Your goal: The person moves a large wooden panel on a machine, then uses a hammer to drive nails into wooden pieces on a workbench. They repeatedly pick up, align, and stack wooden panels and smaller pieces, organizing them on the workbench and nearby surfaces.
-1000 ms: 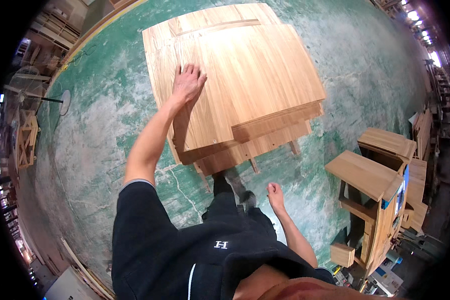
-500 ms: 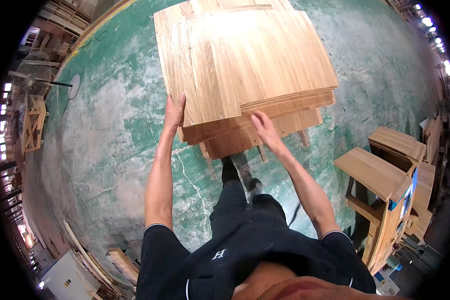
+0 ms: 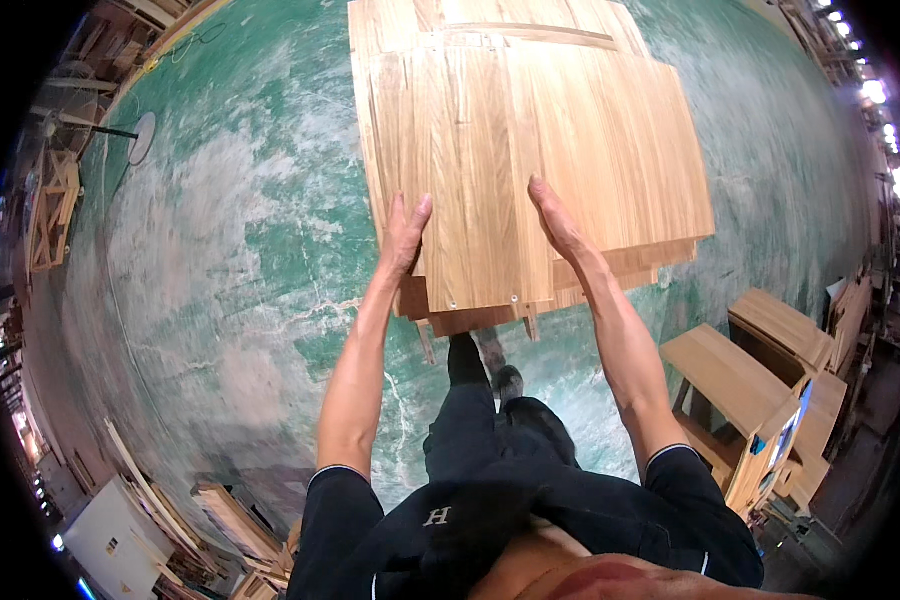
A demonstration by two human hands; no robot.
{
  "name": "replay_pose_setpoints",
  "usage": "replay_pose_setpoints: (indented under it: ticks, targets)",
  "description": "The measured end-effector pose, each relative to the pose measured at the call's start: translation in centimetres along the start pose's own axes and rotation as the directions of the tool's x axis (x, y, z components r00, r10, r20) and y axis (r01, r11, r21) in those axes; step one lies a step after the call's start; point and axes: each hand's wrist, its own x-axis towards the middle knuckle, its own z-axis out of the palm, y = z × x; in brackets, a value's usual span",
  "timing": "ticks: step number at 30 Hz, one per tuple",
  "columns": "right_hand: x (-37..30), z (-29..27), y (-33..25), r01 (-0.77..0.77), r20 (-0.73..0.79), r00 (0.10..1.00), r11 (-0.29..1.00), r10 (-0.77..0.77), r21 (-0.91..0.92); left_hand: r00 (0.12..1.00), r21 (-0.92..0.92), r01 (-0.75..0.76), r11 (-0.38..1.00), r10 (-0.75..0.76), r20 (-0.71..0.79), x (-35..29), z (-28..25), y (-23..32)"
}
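left hand | right hand | fingers together, flat on top wooden panel | stack on green floor

The green floor at the left of the frame is wide and bare, so hands could pass there. The big stack of wooden boards fills the upper middle. At the lower right, wooden cabinets stand close and block that side.
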Motion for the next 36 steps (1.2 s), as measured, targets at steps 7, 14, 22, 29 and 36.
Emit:
replay_pose_setpoints:
  ticks: [7,14,22,29,36]
  targets:
    - [0.8,-0.5,-0.6,-0.081,0.040,0.996,0.996,0.082,-0.034,0.999,-0.041,0.032,0.999,-0.033,-0.019,0.0,0.9,-2.6]
    - [0.6,-0.6,-1.8,-0.198,0.075,0.976,0.976,0.205,-0.093,0.997,-0.415,0.081,0.906,-0.077,0.026,-1.2,2.7,-3.5]
    - [-0.7,-0.7,-3.7,0.045,0.183,0.980,0.981,-0.080,0.186,0.986,-0.592,0.150,0.792,-0.161,0.035,-2.8,4.6,0.7]
    - [0.6,-2.2,1.2,0.184,0.057,0.981,0.982,-0.187,0.050,0.980,-0.520,0.189,0.833,-0.195,0.044,-3.5,5.1,1.6]
    - [-5.7,-2.2,2.2,0.113,0.092,0.989,0.993,-0.115,0.021,0.968,-0.515,0.208,0.832,-0.251,-0.015,-8.2,5.6,0.0]
